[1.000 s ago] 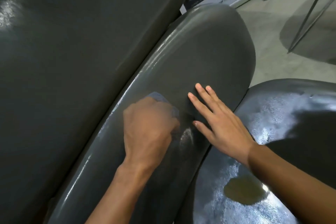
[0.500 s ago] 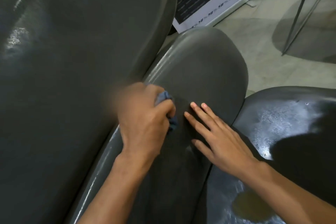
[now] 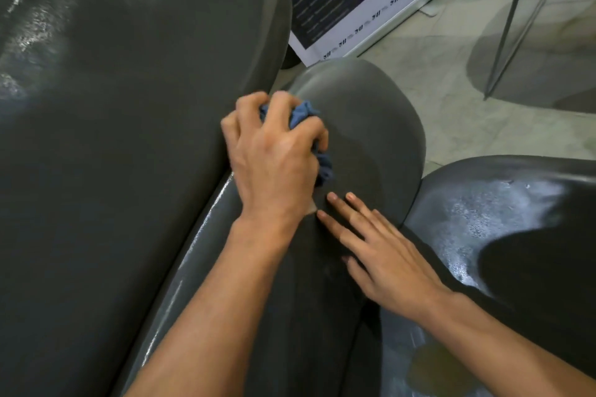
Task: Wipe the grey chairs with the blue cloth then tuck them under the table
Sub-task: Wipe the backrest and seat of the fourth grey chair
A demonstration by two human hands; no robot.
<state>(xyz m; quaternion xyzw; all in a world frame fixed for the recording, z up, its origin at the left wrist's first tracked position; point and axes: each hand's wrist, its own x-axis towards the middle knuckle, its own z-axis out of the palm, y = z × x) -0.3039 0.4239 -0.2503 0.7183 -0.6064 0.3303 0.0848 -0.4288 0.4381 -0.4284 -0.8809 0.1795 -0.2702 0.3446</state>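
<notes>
Grey chair back (image 3: 364,126), glossy plastic: left hand (image 3: 274,155) has the blue cloth (image 3: 303,116) balled in a tight grip, fingers curled round it, pressed on the upper part of the back near its left edge. Since a second ago the cloth has travelled up the back toward the top. Right hand (image 3: 383,255) lies flat, fingers straight, bracing the same back lower down; it has barely moved. Wet sheen on the neighbouring chair seat (image 3: 483,219) at right. Judgement: wipe of this chair mid-stroke, top edge likely next; tucking not started, no counter in view.
</notes>
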